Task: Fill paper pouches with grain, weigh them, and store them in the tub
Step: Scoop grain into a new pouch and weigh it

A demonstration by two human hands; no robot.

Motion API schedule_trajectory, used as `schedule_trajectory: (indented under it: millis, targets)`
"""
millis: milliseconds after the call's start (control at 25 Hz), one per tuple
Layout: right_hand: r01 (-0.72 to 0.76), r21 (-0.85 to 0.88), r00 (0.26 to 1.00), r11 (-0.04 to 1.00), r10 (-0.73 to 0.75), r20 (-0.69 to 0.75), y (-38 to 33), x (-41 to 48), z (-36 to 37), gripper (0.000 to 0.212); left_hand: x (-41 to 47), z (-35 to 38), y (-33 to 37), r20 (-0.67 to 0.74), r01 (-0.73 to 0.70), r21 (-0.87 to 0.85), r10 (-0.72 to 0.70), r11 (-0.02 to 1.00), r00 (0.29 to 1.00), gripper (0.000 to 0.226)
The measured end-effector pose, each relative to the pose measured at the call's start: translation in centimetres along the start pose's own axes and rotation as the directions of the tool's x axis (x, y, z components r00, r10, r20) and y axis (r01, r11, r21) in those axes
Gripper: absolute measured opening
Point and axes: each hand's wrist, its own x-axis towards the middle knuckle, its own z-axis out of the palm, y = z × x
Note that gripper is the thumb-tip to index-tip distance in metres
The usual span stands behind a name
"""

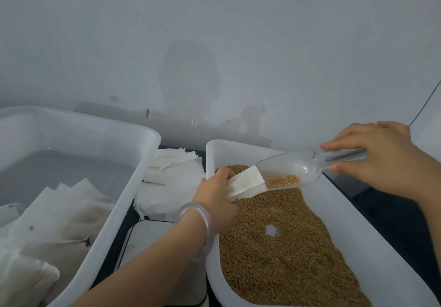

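The big tub (83, 134) at eight o'clock holds the full pouches (59, 216). The grain tray (358, 230) at five o'clock has brown grain (281, 259) spread over its floor, the scale (152, 240) waits at six o'clock between them, and a pile of empty pouches (171, 161) lies just past it. The left hand (214, 194) pinches one paper pouch (245, 183) over the tray, I think so spilled grain falls back in. The right hand (381, 156) at three o'clock grips the clear scoop (293, 165) by its handle and tips the spout into the pouch's mouth, with a little grain lying in the scoop.
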Motion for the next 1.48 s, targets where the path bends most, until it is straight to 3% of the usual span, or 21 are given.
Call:
schedule_trajectory:
  millis: [600, 760, 880, 1000, 1120, 1200, 1280, 1320, 1360, 1400, 1480]
  targets:
    - [0.044, -0.058, 0.995, 0.997, -0.049, -0.086, 0.6, 0.4, 0.5, 0.029, 0.0, 0.1, 0.0, 0.006, -0.003, -0.016, 0.004, 1.000, 1.000, 0.031]
    - [-0.117, 0.059, 0.992, 0.991, 0.113, 0.060, 2.7, -0.2, 1.2, 0.038, 0.1, 0.1, 0.0, -0.002, 0.008, -0.055, -0.008, 0.998, 1.000, 0.029]
    - [-0.273, 0.109, 0.925, 0.956, 0.229, 0.305, 4.1, -1.4, 4.0, 0.038, 0.0, 0.2, -0.1, -0.012, 0.019, -0.086, -0.021, 0.996, 1.000, 0.025]
    - [-0.281, 0.116, 0.836, 0.953, 0.183, 0.518, 2.9, -2.5, 8.4, 0.028, -0.1, 0.2, -0.1, -0.022, 0.031, -0.151, -0.034, 0.988, 0.999, 0.019]
    - [-0.230, 0.069, 0.756, 0.971, 0.133, 0.641, 0.7, -3.4, 11.7, 0.026, -0.8, 0.0, 0.3, -0.063, 0.031, -0.268, -0.049, 0.963, 0.997, 0.015]
    - [-0.187, -0.015, 0.730, 0.982, 0.150, 0.667, -0.5, -3.5, 12.5, 0.026, -1.3, -0.5, 1.1, -0.119, -0.006, -0.338, -0.036, 0.941, 0.992, 0.012]
    - [-0.167, -0.013, 0.800, 0.986, 0.144, 0.583, -1.9, -2.8, 11.4, 0.038, -1.8, -1.5, 2.3, -0.205, -0.058, -0.459, -0.042, 0.887, 0.978, 0.007]
    - [-0.198, 0.115, 0.862, 0.974, 0.117, 0.494, -2.8, -2.3, 10.1, 0.052, -2.1, -2.0, 3.0, -0.234, -0.068, -0.515, -0.063, 0.855, 0.970, 0.007]
    - [-0.226, 0.344, 0.909, 0.911, 0.071, 0.410, -4.2, -1.8, 8.6, 0.066, -2.6, -2.8, 3.8, -0.226, -0.057, -0.562, -0.087, 0.825, 0.970, 0.007]
    - [-0.222, 0.613, 0.938, 0.758, -0.006, 0.347, -6.1, -1.5, 7.0, 0.076, -3.2, -3.5, 4.5, -0.175, -0.027, -0.599, -0.098, 0.801, 0.980, 0.006]
    - [-0.128, 0.948, 0.958, 0.292, -0.210, 0.194, -9.7, -1.1, 4.9, 0.081, -4.7, -5.4, 5.6, 0.001, 0.037, -0.646, -0.047, 0.762, 0.999, 0.017]
